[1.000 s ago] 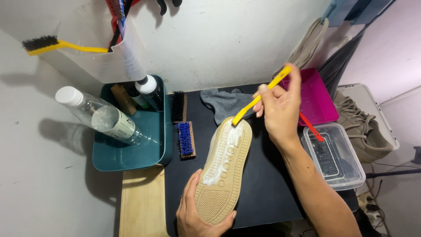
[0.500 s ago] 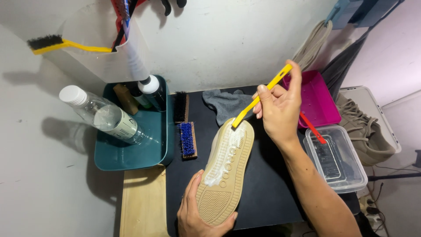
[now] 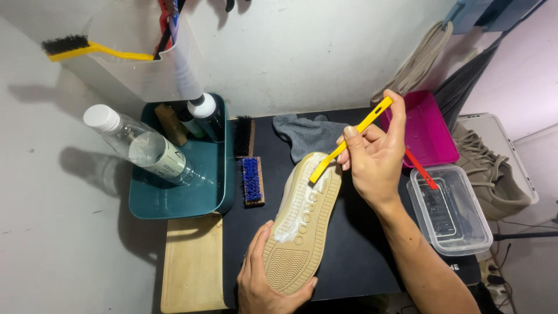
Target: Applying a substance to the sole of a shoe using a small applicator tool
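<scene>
My surface (image 3: pixel 360 256) is a black mat. On it lie a grey cloth (image 3: pixel 305 134), two brushes (image 3: pixel 251 180), and a clear tub (image 3: pixel 450 212). A magenta tray (image 3: pixel 433 131) sits behind.

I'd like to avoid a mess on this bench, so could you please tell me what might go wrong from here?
1. Foam on the sole may drip onto the black mat as the yellow brush in the right hand scrubs.
2. The left hand holds only the shoe's heel end, so it could twist under pressure.
3. The water tub sits by the right forearm and might get knocked.
</scene>
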